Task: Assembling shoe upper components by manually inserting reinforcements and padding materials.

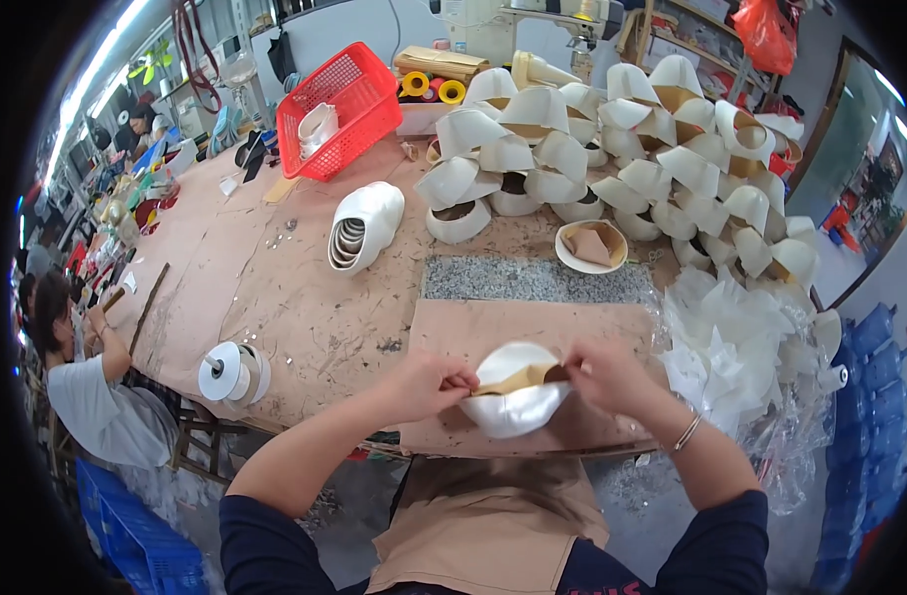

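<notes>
Close in front of me, a white shoe upper with a tan lining point(518, 412) is held between my two hands. My left hand point(436, 384) pinches its left edge between thumb and fingers. At the opposite edge, my right hand point(609, 377) is closed on the rim, its fingertips slightly blurred. The upper's opening faces up and shows the lining inside. Beneath it lies a tan board point(533, 327), with a speckled grey stone slab point(533, 280) just beyond. A nested stack of white uppers point(367, 226) rests farther left on the table.
Many white uppers point(572, 149) crowd the back right, near a white bowl point(590, 245) holding tan pieces. Crumpled translucent sheets point(721, 337) lie at the right. A red basket point(340, 114) stands behind, a white spool point(233, 374) at left. Another person point(107, 387) sits far left.
</notes>
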A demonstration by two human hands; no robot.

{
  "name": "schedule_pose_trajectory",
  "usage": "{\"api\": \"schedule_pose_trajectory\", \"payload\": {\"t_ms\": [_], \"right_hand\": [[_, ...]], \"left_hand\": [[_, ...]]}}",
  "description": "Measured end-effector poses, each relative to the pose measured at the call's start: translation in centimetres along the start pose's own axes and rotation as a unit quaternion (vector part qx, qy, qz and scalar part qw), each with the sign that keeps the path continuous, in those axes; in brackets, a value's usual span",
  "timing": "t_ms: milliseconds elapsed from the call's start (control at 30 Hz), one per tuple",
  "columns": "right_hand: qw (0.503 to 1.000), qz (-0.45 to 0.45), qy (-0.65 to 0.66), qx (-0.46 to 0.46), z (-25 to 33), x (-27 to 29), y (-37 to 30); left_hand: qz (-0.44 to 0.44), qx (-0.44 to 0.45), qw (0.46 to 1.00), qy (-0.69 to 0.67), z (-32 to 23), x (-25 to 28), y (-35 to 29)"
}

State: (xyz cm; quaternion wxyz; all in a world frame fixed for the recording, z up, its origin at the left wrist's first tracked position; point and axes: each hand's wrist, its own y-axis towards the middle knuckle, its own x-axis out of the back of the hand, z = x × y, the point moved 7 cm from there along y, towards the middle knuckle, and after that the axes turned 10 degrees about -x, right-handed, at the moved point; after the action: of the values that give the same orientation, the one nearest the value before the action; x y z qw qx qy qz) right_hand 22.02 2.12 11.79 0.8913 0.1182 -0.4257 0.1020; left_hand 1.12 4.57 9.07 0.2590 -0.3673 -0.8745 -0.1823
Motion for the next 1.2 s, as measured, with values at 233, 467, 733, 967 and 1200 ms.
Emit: {"api": "schedule_pose_trajectory", "payload": {"t_ms": [233, 467, 733, 967, 1200], "right_hand": [[0.991, 0.03, -0.059, 0.112, 1.3, -1.8, 2.9], [0.987, 0.151, 0.007, -0.046, -0.2, -3.3, 2.8], [0.975, 0.205, 0.017, -0.081, 0.6, -6.9, 7.1], [0.96, 0.276, -0.046, 0.02, 3.3, -10.1, 10.3], [0.939, 0.294, -0.176, 0.017, 3.1, -13.4, 12.3]], "left_hand": [[0.034, -0.076, 0.982, 0.169, -1.0, -0.9, 2.1], [-0.18, -0.001, 0.982, 0.064, 1.4, -1.8, -0.1], [-0.281, -0.246, 0.906, 0.201, -2.7, -3.3, -2.8], [-0.175, -0.086, 0.942, 0.274, 0.8, -6.2, -4.7], [-0.136, -0.07, 0.91, 0.385, 2.2, -6.9, -5.0]]}}
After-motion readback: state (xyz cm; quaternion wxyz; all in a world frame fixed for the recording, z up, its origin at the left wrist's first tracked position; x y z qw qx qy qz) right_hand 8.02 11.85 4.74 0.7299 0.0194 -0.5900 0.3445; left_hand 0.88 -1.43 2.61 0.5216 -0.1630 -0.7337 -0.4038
